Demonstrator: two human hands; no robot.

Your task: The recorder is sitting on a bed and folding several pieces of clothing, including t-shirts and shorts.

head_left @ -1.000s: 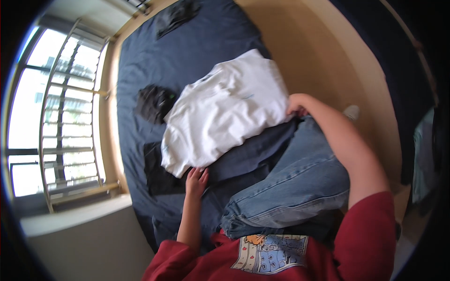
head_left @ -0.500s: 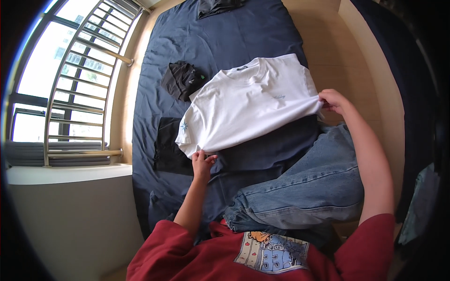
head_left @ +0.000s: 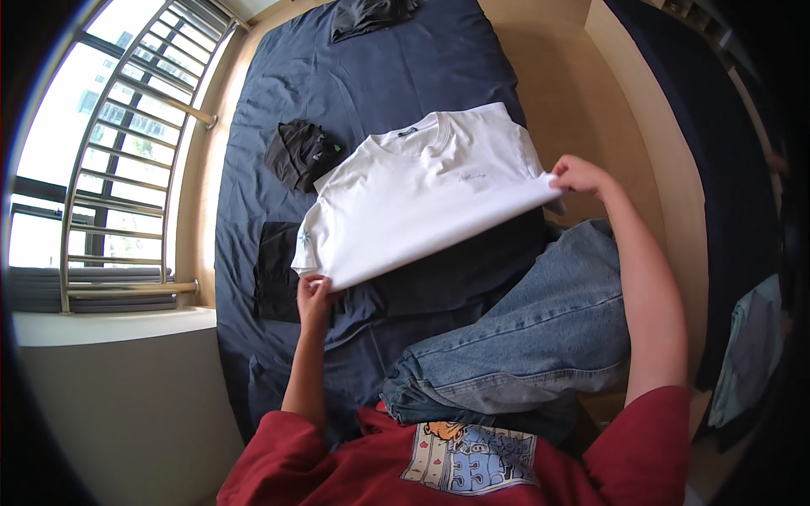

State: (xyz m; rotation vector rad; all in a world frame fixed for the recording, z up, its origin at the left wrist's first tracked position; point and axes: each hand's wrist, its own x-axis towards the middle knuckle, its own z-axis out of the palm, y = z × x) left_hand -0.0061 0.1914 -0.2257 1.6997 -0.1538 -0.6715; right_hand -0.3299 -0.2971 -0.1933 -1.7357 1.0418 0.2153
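Observation:
A white T-shirt (head_left: 405, 194) is spread on the dark blue bed, its collar toward the far side and its near edge pulled into a straight line. My left hand (head_left: 314, 291) pinches the near left corner of the cloth, beside the sleeve with a small blue star-like mark. At the near right corner, my right hand (head_left: 580, 175) grips the edge between thumb and fingers, slightly raised over the bed's side. The fabric looks taut between the two hands.
Left of the shirt lies a crumpled black garment (head_left: 299, 154), with a flat black cloth (head_left: 277, 266) nearer me. Another dark garment (head_left: 371, 17) is at the bed's far end. My jeans-clad leg (head_left: 515, 329) rests at the near right. A barred window (head_left: 135, 160) stands left.
My left hand has moved left and closed on the shirt's corner. The near edge has gone from loose and wrinkled to straight and smoother. The whole view has shifted slightly.

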